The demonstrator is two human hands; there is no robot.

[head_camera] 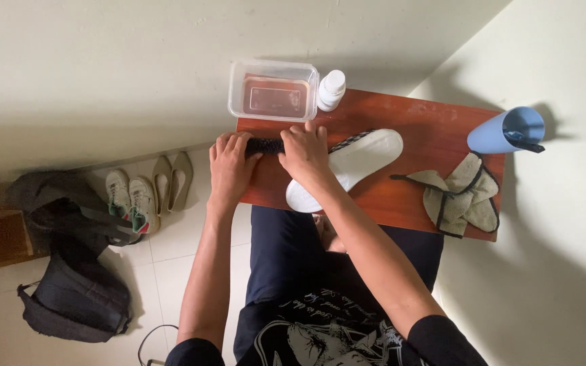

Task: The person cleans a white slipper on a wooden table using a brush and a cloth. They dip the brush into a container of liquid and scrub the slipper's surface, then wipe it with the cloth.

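A white shoe insole lies slantwise on a small reddish wooden table. Between both hands runs a dark knitted piece, perhaps a shoe's upper, at the table's left edge. My left hand grips its left end with the fingers curled over it. My right hand presses on its right part, where it meets the insole. The rest of the dark piece is hidden under my hands.
A clear plastic box and a white bottle stand at the table's far edge. A blue cup with a brush and a beige cloth sit at the right. On the floor to the left are shoes, flats and dark bags.
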